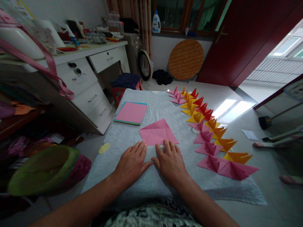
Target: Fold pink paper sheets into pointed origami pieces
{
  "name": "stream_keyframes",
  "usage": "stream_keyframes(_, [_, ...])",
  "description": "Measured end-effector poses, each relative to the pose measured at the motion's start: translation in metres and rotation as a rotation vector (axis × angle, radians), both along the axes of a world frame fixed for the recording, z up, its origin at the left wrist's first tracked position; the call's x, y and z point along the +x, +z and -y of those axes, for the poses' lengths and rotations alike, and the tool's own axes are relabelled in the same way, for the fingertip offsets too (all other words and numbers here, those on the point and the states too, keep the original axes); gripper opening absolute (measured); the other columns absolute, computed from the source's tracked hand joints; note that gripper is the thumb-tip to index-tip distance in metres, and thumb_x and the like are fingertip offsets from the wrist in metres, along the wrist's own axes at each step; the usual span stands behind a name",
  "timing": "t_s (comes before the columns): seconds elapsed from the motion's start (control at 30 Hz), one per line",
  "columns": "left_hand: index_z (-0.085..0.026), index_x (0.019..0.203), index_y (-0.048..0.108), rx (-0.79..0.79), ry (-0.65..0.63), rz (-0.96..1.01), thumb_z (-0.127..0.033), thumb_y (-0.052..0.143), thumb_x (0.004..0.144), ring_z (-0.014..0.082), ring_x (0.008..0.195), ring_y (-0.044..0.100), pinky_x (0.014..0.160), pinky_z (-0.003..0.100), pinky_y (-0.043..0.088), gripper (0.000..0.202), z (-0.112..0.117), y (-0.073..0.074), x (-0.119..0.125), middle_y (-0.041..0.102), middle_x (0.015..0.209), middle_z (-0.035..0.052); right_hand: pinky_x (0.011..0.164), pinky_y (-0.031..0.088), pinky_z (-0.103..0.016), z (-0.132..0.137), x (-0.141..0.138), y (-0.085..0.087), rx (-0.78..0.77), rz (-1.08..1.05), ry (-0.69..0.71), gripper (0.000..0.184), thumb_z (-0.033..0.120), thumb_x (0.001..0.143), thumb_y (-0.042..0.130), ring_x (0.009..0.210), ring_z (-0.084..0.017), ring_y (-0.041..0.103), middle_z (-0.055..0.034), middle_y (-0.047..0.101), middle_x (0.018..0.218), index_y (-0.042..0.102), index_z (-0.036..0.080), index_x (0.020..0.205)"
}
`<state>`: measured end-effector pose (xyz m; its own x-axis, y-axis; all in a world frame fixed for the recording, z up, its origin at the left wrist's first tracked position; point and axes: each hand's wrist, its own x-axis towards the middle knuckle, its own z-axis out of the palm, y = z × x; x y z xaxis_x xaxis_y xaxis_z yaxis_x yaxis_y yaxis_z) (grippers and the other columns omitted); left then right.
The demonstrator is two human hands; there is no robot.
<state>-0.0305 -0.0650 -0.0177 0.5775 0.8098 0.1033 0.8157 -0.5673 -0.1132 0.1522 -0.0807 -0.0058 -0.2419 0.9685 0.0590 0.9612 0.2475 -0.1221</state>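
Observation:
A pink paper (157, 131), folded into a triangle, lies on the grey cloth (123, 138) in front of me. My left hand (132, 162) lies flat on the cloth, fingers stretched out, its fingertips at the paper's near edge. Beside it my right hand (169, 160) is also flat, fingertips pressing on the paper's near edge. Neither hand holds anything. A stack of square coloured sheets (131, 113), pink on top, sits further back to the left.
Several folded paper shapes in pink, yellow, orange and red (208, 132) run in a row along the cloth's right side. A white desk with drawers (92, 78) stands left, a green basket (42, 168) near left. A round wooden board (186, 59) leans against the far wall.

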Motion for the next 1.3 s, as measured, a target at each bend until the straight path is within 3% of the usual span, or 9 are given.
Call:
stream_keyframes(0.23, [-0.009, 0.127, 0.064, 0.022, 0.006, 0.005, -0.044, 0.062, 0.091, 0.0322, 0.126, 0.059, 0.099, 0.041, 0.052, 0.051, 0.000, -0.001, -0.001, 0.062, 0.136, 0.0203, 0.114, 0.029, -0.056, 0.009, 0.039, -0.004, 0.008, 0.075, -0.152, 0.053, 0.046, 0.095, 0.057, 0.136, -0.040, 0.046, -0.0209, 0.051, 0.147, 0.059, 0.015, 0.137])
stream_keyframes(0.4, [-0.006, 0.128, 0.063, -0.005, 0.009, 0.021, -0.041, 0.065, 0.089, 0.0337, 0.127, 0.058, 0.098, 0.043, 0.052, 0.052, 0.002, 0.000, 0.000, 0.061, 0.137, 0.0226, 0.117, 0.024, -0.055, 0.014, 0.054, -0.005, 0.030, 0.111, -0.201, 0.058, 0.044, 0.093, 0.060, 0.141, -0.043, 0.039, -0.0261, 0.051, 0.146, 0.059, 0.004, 0.136])
stream_keyframes(0.5, [-0.007, 0.126, 0.063, -0.080, 0.017, 0.025, -0.039, 0.066, 0.088, 0.0335, 0.125, 0.059, 0.098, 0.043, 0.052, 0.050, -0.003, 0.012, 0.001, 0.062, 0.135, 0.0222, 0.116, 0.026, -0.054, 0.013, 0.053, 0.002, 0.033, 0.094, -0.209, 0.052, 0.040, 0.092, 0.062, 0.140, -0.044, 0.039, -0.0291, 0.051, 0.144, 0.065, -0.001, 0.124])
stream_keyframes(0.6, [-0.013, 0.112, 0.069, -0.233, 0.025, 0.035, -0.036, 0.064, 0.089, 0.0313, 0.110, 0.068, 0.086, 0.039, 0.056, 0.033, -0.018, 0.034, 0.002, 0.071, 0.120, 0.0179, 0.111, 0.034, -0.053, 0.007, 0.046, 0.011, 0.093, 0.009, -0.212, 0.032, 0.033, 0.093, 0.059, 0.135, -0.039, 0.046, -0.0250, 0.056, 0.141, 0.070, 0.008, 0.109])
stream_keyframes(0.73, [-0.019, 0.087, 0.068, -0.367, 0.110, 0.146, -0.032, 0.049, 0.094, 0.0270, 0.078, 0.071, 0.069, 0.035, 0.051, 0.024, -0.051, 0.053, 0.006, 0.074, 0.083, 0.0095, 0.103, 0.044, -0.044, -0.012, 0.032, 0.014, 0.124, -0.164, -0.082, 0.035, 0.022, 0.089, 0.062, 0.119, -0.030, 0.057, -0.0172, 0.064, 0.129, 0.061, 0.013, 0.123])
stream_keyframes(0.97, [-0.016, 0.100, 0.063, -0.251, 0.124, 0.627, -0.008, 0.044, 0.075, 0.0243, 0.102, 0.065, 0.093, 0.038, 0.051, 0.032, -0.085, 0.024, 0.005, 0.068, 0.103, 0.0098, 0.093, 0.044, -0.040, -0.049, 0.022, -0.008, 0.038, -0.263, -0.023, 0.045, 0.011, 0.088, 0.058, 0.110, -0.028, 0.058, -0.0158, 0.068, 0.119, 0.054, 0.012, 0.133])
stream_keyframes(1.07, [-0.016, 0.107, 0.062, -0.219, 0.046, 0.711, -0.005, 0.046, 0.065, 0.0256, 0.115, 0.059, 0.105, 0.044, 0.046, 0.047, -0.089, 0.009, -0.001, 0.065, 0.116, 0.0107, 0.088, 0.042, -0.038, -0.051, 0.024, -0.015, 0.052, -0.316, -0.005, 0.031, 0.007, 0.088, 0.058, 0.101, -0.026, 0.058, -0.0099, 0.070, 0.105, 0.066, 0.019, 0.116])
stream_keyframes(1.17, [-0.018, 0.120, 0.060, -0.234, -0.009, 0.718, -0.003, 0.048, 0.062, 0.0287, 0.133, 0.047, 0.115, 0.052, 0.037, 0.061, -0.090, 0.001, -0.008, 0.054, 0.136, 0.0125, 0.083, 0.040, -0.037, -0.049, 0.027, -0.017, 0.147, -0.349, 0.018, 0.018, 0.006, 0.086, 0.060, 0.093, -0.024, 0.056, -0.0058, 0.068, 0.091, 0.070, 0.022, 0.086])
stream_keyframes(1.3, [-0.021, 0.132, 0.055, -0.369, -0.020, 0.716, 0.000, 0.050, 0.063, 0.0329, 0.149, 0.027, 0.119, 0.056, 0.030, 0.073, -0.087, -0.002, -0.015, 0.029, 0.156, 0.0137, 0.081, 0.042, -0.037, -0.046, 0.035, -0.014, 0.408, -0.392, 0.020, 0.026, -0.003, 0.082, 0.056, 0.090, -0.023, 0.052, -0.0067, 0.067, 0.094, 0.067, 0.021, 0.081])
